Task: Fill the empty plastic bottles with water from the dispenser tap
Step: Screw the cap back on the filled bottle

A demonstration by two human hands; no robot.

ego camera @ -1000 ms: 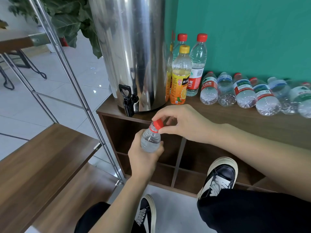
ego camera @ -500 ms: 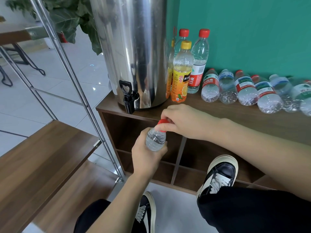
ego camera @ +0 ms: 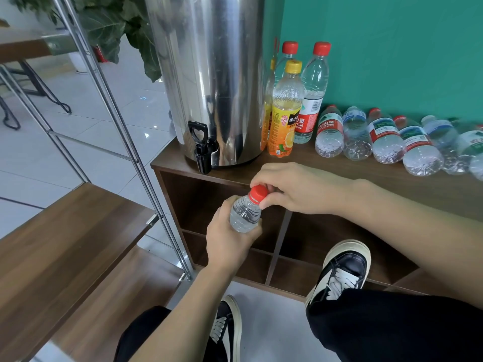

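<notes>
A clear plastic bottle (ego camera: 245,216) stands upright in my left hand (ego camera: 228,241), which grips its body from below. Its red cap (ego camera: 258,194) is pinched by the fingers of my right hand (ego camera: 295,188). Both hands are in front of the wooden cabinet, below and right of the black tap (ego camera: 201,152) on the steel dispenser (ego camera: 209,74). Several more clear bottles (ego camera: 376,137) lie on their sides along the cabinet top by the green wall.
Upright bottles (ego camera: 312,92) and an orange juice bottle (ego camera: 286,111) stand right of the dispenser. The cabinet (ego camera: 431,189) has open cubbies below. A metal frame (ego camera: 115,121) and wooden steps (ego camera: 68,236) are at left. My shoes (ego camera: 342,270) rest near the cabinet base.
My right hand's fingers have shifted on the red cap, turning around it. The bottle has stayed in my left hand at about the same place.
</notes>
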